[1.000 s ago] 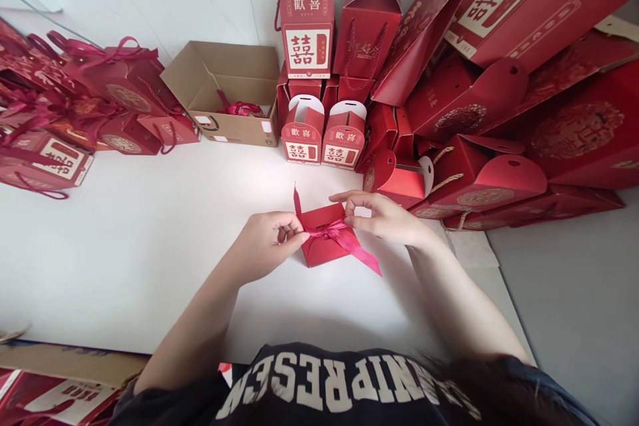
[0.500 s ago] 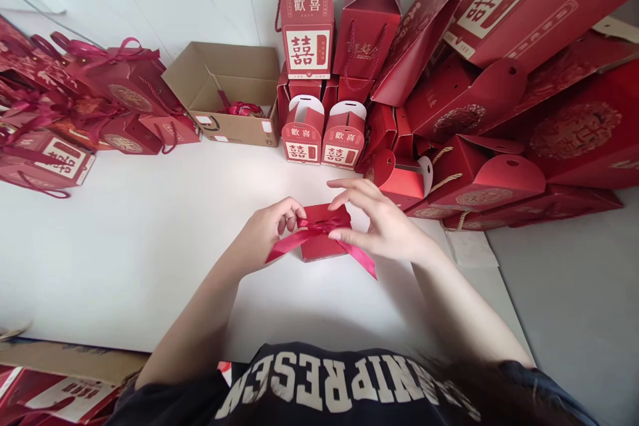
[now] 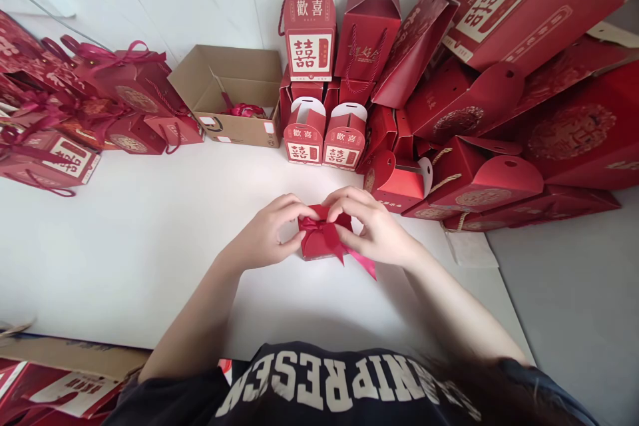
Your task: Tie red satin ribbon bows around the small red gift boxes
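Small red box (image 3: 312,249) is sitting at centre frame on the white table (image 3: 150,246), probably so the surface is bearing it and both hands are staying free for the ribbon (image 3: 327,237). Left hand (image 3: 264,229) is curving in from the left, thumb and index bent with a gap between; right hand (image 3: 382,229) is mirroring it, fingertips meeting the ribbon at the knot. Can't tell if either is pinching. Ribbon tails are hanging toward lower centre. Cardboard box (image 3: 244,131), upper centre-left, is standing open with crumpled ribbon (image 3: 244,110) inside, likely for easy reach.

Text: tall carton (image 3: 309,30), upper centre, is showing 歡喜 and 囍; two small cartons (image 3: 304,136) below are repeating both. Corded carton (image 3: 367,46) is showing gold 好合, the rest partly covered by cord. Left-edge carton (image 3: 60,156) is carrying 囍. Shirt (image 3: 309,379), bottom, is reading NIPRESEN upside down, ends lost in folds.
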A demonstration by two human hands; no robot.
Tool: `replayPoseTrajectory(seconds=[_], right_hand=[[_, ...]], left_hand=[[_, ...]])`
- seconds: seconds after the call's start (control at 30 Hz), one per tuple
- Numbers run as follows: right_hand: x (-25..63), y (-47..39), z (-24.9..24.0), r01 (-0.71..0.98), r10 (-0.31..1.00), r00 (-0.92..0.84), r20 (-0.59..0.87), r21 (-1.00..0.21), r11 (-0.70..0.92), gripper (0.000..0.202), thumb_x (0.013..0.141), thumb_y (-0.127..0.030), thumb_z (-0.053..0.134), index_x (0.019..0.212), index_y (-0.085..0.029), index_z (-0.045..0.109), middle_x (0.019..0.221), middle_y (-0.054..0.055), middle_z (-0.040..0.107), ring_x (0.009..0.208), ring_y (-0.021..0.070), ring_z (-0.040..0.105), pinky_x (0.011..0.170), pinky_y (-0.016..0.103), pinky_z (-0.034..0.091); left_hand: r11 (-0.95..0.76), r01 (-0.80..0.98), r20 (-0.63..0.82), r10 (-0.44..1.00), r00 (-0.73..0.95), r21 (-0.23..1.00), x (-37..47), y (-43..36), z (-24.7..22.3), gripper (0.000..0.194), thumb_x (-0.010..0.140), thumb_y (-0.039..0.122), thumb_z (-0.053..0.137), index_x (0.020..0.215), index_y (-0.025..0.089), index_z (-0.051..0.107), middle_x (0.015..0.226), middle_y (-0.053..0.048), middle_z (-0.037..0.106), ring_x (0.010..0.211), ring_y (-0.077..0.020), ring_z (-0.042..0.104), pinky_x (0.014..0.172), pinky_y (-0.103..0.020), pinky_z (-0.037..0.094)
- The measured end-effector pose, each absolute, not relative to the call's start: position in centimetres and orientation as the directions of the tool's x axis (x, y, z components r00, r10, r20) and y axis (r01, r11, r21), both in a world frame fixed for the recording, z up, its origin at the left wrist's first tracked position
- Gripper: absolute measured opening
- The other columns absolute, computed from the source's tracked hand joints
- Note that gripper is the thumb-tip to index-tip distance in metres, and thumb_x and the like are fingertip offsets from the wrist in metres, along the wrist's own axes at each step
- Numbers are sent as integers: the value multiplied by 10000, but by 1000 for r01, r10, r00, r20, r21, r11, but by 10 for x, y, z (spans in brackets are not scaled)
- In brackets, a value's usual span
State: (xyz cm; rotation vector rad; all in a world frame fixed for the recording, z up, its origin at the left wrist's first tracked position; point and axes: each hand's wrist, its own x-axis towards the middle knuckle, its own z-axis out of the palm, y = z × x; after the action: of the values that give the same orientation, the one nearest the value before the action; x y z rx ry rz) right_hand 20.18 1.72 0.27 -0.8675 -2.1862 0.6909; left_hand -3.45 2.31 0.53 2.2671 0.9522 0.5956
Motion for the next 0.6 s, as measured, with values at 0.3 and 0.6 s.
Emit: replayPoseTrajectory(seconds=[0.3, 0.6], right_hand=[[215, 20, 13, 350, 720, -642, 264, -735, 581, 134, 860, -77, 565, 912, -195, 602, 889, 28, 643, 764, 155, 570, 762, 302, 447], [219, 16, 19, 355, 571, -810, 133, -664, 658, 127, 862, -72, 571, 839, -191, 611, 829, 3, 618, 735, 122, 550, 679, 252, 394]], left_hand=[[-702, 504, 364, 701, 612, 503, -33, 24, -9, 120, 907, 244, 594, 975, 220, 690, 954, -52, 628, 880, -166, 598, 790, -294, 477], [-307, 591, 125, 936, 328, 746, -20, 18, -10, 205, 872, 193, 537, 677, 187, 475, 670, 33, 499, 608, -104, 436, 573, -250, 365]])
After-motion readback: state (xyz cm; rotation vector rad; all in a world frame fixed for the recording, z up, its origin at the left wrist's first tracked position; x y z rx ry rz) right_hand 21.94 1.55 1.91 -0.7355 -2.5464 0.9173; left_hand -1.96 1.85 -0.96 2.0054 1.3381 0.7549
